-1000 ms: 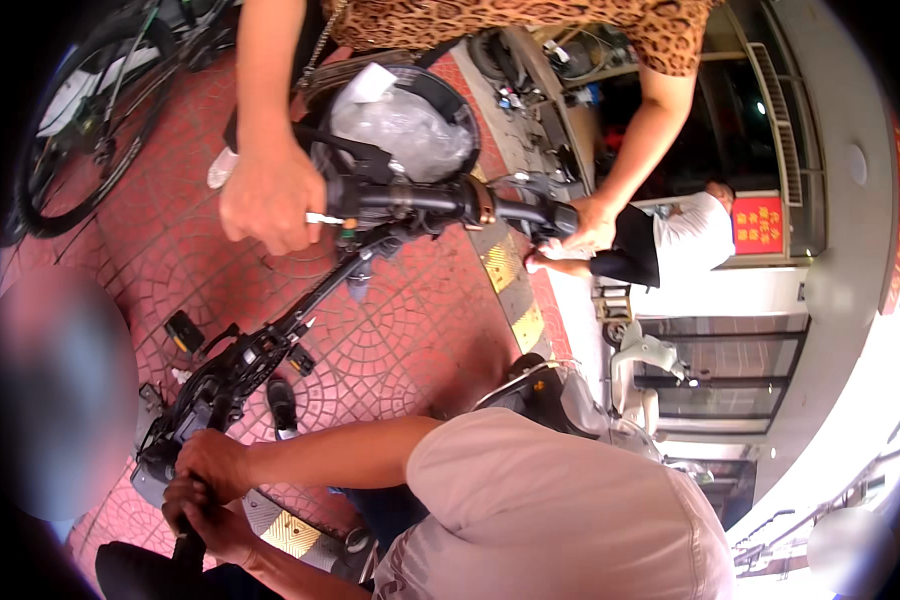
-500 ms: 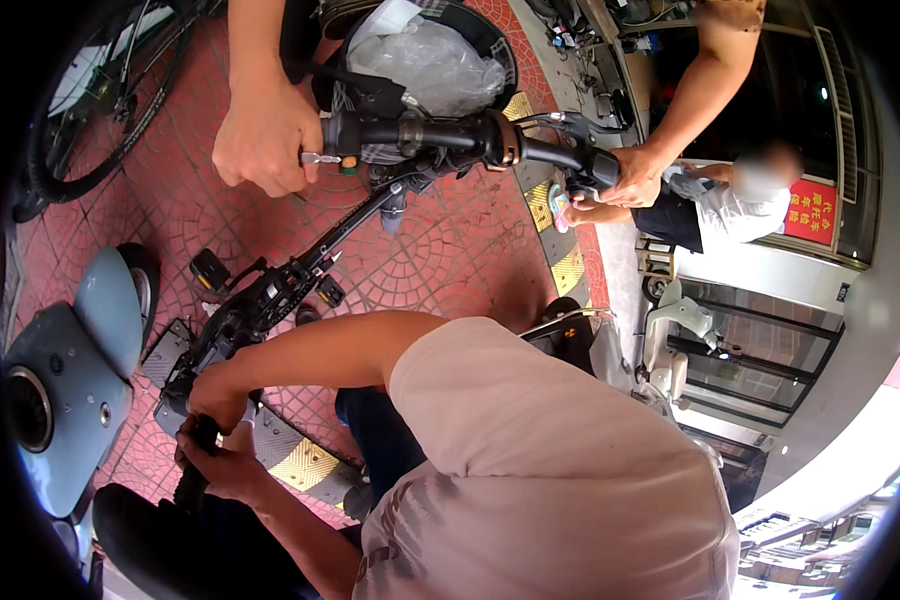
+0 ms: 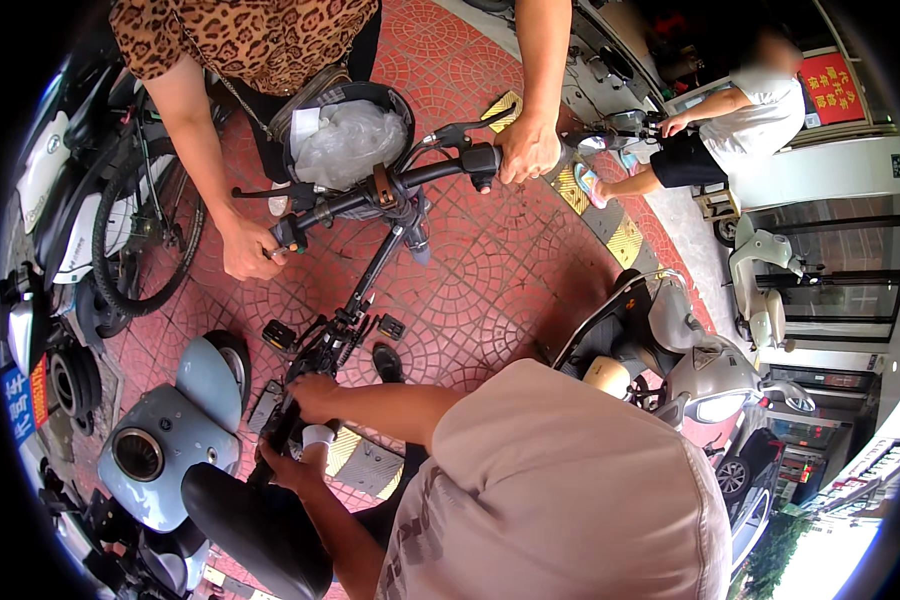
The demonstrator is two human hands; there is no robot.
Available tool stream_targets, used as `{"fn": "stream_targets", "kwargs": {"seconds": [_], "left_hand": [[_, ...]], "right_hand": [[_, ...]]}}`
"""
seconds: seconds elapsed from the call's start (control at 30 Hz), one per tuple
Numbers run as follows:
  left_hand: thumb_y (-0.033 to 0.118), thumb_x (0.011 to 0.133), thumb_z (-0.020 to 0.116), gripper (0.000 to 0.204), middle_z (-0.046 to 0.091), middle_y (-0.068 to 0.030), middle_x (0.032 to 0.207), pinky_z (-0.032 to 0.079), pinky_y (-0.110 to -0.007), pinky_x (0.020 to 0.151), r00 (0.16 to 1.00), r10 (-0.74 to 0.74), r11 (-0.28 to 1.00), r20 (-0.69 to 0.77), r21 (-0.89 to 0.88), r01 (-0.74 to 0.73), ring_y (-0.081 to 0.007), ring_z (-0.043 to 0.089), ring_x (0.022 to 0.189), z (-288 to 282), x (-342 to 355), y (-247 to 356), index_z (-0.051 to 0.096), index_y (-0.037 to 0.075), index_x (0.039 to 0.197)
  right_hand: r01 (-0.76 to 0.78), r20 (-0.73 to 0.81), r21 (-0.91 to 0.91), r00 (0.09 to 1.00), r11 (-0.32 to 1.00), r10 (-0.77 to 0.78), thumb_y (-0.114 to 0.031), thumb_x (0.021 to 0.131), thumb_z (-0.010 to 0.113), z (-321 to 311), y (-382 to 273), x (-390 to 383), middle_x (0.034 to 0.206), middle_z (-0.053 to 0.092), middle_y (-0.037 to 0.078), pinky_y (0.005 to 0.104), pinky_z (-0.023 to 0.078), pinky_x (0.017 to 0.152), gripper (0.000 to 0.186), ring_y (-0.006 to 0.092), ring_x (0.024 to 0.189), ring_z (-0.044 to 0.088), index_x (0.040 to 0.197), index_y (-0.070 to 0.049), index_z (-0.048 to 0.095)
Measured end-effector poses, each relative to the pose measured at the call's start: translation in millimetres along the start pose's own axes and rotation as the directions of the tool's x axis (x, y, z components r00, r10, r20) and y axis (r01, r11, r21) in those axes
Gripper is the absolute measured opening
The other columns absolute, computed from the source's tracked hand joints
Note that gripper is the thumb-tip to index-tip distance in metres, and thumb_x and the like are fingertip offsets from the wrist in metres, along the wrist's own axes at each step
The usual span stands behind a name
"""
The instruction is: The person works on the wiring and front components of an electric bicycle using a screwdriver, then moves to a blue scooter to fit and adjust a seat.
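A black bike with a handlebar [image 3: 410, 180] stands in front of me, its frame [image 3: 320, 345] running down to a black saddle [image 3: 255, 530] at lower left. My right hand [image 3: 315, 397] is closed on the dark frame just ahead of the saddle. Below it, my left hand [image 3: 285, 467] wraps round the black seat post [image 3: 282, 425] under the saddle; its fingers are partly hidden. Across the bike, a person in a leopard-print top [image 3: 245, 40] has one hand on each handlebar grip. A dark basket [image 3: 410, 105] holding clear plastic sits by the handlebar.
A light-blue scooter [image 3: 175, 435] stands close at left, behind it a bicycle wheel [image 3: 150, 225] and other scooters. At right is a silver scooter [image 3: 705, 375]. Farther off, a person in a white shirt [image 3: 760, 115] is by the shopfront. Red patterned paving [image 3: 450, 290] lies underneath.
My view has shifted, bringing in more of the leopard-print top and the silver scooter. The handlebar appears turned the other way. My hands stay by the seat post.
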State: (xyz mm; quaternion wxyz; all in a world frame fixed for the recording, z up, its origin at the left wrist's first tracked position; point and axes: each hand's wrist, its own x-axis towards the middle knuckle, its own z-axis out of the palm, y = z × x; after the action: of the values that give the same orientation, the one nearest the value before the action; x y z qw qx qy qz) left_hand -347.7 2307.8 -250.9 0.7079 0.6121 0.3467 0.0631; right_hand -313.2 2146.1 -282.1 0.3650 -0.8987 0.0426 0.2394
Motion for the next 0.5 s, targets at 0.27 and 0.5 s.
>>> {"fn": "stream_targets", "kwargs": {"seconds": [0.27,0.5], "left_hand": [[0.028,0.095,0.069,0.036,0.066,-0.0134,0.119,0.048,-0.042,0.101,0.989,-0.146,0.989,-0.038,0.007,0.146,-0.0269,0.063,0.113,19.3,-23.5,33.2,0.063,0.002,0.119],[0.033,0.094,0.069,0.036,0.067,-0.0097,0.121,0.046,-0.045,0.103,0.993,-0.071,0.989,0.090,0.135,0.059,-0.0252,0.062,0.117,-0.1,2.4,11.7,0.065,0.006,0.117]], "right_hand": [[-0.680,0.065,-0.037,0.730,0.733,0.680,-0.027,0.082,0.066,-159.8,219.8,-128.2,0.117,0.072,0.025,0.0495,0.057,0.090,0.044,0.0383,0.111,0.071,0.115,0.002,0.074],[-0.932,-0.115,0.249,0.240,0.262,0.964,-0.034,0.087,0.070,-166.7,357.2,-271.4,0.090,0.077,0.018,0.0458,0.061,0.077,0.035,0.0304,0.090,0.077,0.097,-0.002,0.078]]}}
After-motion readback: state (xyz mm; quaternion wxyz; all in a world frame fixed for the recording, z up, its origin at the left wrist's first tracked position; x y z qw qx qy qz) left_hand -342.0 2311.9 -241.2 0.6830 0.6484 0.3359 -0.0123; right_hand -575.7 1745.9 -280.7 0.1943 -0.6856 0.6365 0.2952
